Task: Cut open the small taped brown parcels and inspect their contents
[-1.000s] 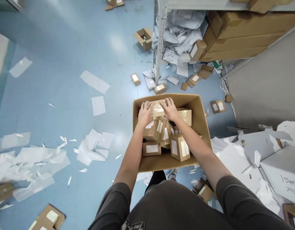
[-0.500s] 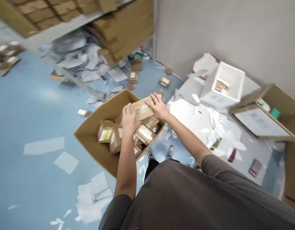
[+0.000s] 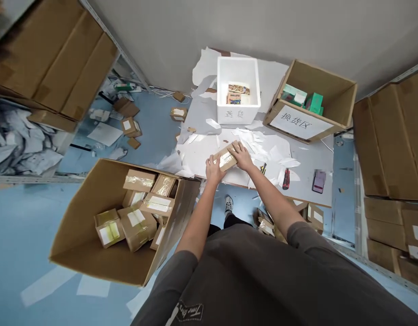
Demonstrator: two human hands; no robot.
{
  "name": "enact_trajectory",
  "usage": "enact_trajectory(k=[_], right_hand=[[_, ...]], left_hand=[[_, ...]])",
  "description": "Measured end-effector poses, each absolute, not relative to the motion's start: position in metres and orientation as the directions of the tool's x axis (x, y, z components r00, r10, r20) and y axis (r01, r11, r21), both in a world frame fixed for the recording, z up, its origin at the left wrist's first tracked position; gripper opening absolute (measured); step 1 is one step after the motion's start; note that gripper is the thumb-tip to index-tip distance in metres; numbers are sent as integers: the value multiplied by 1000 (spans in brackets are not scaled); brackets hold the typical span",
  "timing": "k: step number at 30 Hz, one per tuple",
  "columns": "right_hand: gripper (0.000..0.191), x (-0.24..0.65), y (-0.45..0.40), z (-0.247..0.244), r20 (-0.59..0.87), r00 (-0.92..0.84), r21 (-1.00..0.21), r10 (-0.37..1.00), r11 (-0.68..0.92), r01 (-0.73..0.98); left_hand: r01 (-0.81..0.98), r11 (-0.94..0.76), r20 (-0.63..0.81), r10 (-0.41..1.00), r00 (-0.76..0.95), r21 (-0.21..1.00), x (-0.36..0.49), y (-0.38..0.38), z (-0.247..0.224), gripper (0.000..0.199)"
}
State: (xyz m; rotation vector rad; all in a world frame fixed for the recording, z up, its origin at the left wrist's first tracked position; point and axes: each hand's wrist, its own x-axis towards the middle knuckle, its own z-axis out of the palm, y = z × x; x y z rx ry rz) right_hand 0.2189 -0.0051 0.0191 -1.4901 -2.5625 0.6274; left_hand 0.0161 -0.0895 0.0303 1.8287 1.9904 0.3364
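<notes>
A: Where is the small box [image 3: 226,159]?

B: Over the table [image 3: 309,158], by its near edge, left of the middle. I can't tell whether it touches the top.

A: And the hands?

B: The left hand [image 3: 215,171] grips one end, the right hand [image 3: 242,156] the other, fingers bent over it.

A: What lies around?

B: Torn paper [image 3: 254,138] just beyond, a white tub [image 3: 225,118] and a carton [image 3: 339,102] toward the far edge, a red-and-black knife [image 3: 286,179] near the near edge, a phone [image 3: 318,182] by the near right corner.
</notes>
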Motion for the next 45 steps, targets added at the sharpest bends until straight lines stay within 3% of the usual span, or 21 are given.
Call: enact_trajectory(k=[4,11,14,17,20,23,26,32,40,45], right_hand=[[86,236,-15,-24,-201,-417,-466,886,288,836],[90,233,-45,-29,-224,-379,-523,898,217,824],[90,231,-80,-27,-204,-389,-596,898,201,777],[99,229,-120,-27,-193,-454,-677,870,216,703],[106,222,-144,-26,-181,-485,-716,855,223,661],[91,210,-145,-26,-161,-426,-709,890,196,677],[78,196,-134,-28,-196,-340,-679,920,123,724],[74,171,-126,-22,-239,-215,-648,947,10,761],[64,175,-90,26,-91,-99,-656,991,15,754],[63,179,-38,29,-94,-16,-644,995,-48,763]], left_hand=[[898,219,-282,953,-112,381,44,-104,-3,107],[975,128,-426,904,-40,182,45,-117,10,121],[989,65,-471,882,6,133,40,-118,13,119],[978,11,-434,897,82,208,24,-122,7,102],[918,-112,-334,909,250,381,3,-123,-6,88],[806,-245,-273,854,443,539,-12,-118,-22,78],[741,-253,-251,832,495,621,-18,-108,-36,76],[668,-207,-236,828,509,715,-24,-94,-38,71],[586,-179,-67,925,373,790,-43,-56,6,64],[607,-151,-146,899,412,780,-35,-20,15,74]])
